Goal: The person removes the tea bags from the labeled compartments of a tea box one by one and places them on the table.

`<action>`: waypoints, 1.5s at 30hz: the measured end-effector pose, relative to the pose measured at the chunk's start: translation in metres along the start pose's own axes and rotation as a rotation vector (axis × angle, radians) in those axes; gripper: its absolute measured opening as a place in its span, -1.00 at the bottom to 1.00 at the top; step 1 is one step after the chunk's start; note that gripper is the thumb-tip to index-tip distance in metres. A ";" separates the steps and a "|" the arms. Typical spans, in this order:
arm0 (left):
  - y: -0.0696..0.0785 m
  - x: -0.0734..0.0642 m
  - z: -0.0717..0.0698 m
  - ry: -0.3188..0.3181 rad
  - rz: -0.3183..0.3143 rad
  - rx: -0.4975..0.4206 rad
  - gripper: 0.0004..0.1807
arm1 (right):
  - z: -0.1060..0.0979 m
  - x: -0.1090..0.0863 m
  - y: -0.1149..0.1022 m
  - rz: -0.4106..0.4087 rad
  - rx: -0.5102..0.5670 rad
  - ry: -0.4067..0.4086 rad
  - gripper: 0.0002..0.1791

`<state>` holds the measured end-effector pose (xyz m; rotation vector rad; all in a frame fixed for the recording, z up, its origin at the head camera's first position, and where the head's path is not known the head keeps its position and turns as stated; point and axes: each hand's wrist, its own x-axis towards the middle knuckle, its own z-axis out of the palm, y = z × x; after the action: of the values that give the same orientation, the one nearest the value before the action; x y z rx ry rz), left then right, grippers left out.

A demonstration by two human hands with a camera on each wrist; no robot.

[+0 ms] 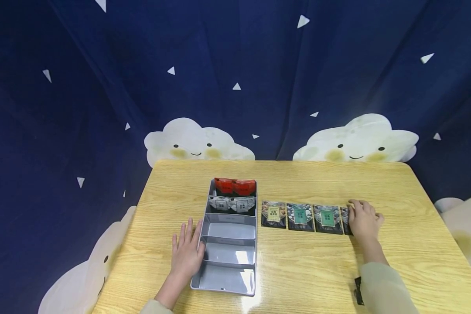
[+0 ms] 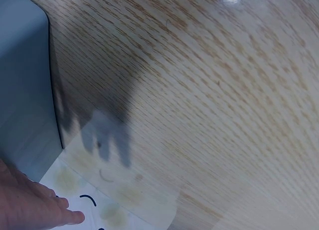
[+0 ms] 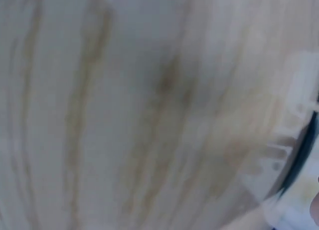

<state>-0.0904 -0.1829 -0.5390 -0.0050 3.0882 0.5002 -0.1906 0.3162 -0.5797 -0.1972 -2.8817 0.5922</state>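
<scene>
A grey tray [image 1: 227, 279] with several compartments stands on the table. Two red packets [image 1: 235, 187] are upright in its rearmost compartment, and two silver-and-black packets [image 1: 241, 205] in the one before it. Along the tray's left side rests my left hand [image 1: 187, 257], fingers straight and spread, thumb at the rim. To the tray's right lies a row of flat packets: a yellow-labelled one [image 1: 273, 214], then two green-labelled ones [image 1: 300, 217]. My right hand [image 1: 364, 222] covers most of the dark packet [image 1: 345, 220] at the row's right end; its fingertips' hold is hidden.
The wooden table [image 1: 306, 270] extends around the tray and packets. Behind it hangs a dark blue curtain [image 1: 235, 52] with white triangles and smiling clouds. A small black device [image 1: 358, 291] shows beside the right sleeve.
</scene>
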 end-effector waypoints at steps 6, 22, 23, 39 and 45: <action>0.000 0.000 0.000 -0.006 -0.003 0.010 -0.36 | -0.007 0.002 -0.027 -0.065 0.025 0.027 -0.69; 0.000 0.000 0.000 0.011 0.004 0.007 -0.36 | 0.006 0.005 -0.130 -0.345 0.124 0.130 -0.68; 0.000 0.000 0.000 0.012 0.004 0.006 -0.36 | 0.007 0.005 -0.137 -0.358 0.129 0.129 -0.68; -0.001 0.000 0.001 0.004 0.000 0.005 -0.36 | 0.029 0.003 -0.234 -0.546 0.088 0.061 -0.66; 0.000 0.000 -0.001 0.002 0.000 0.004 -0.36 | 0.039 -0.002 -0.256 -0.630 0.017 0.028 -0.66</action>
<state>-0.0904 -0.1826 -0.5383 -0.0052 3.0913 0.4942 -0.2200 0.0675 -0.5125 0.6726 -2.6815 0.4761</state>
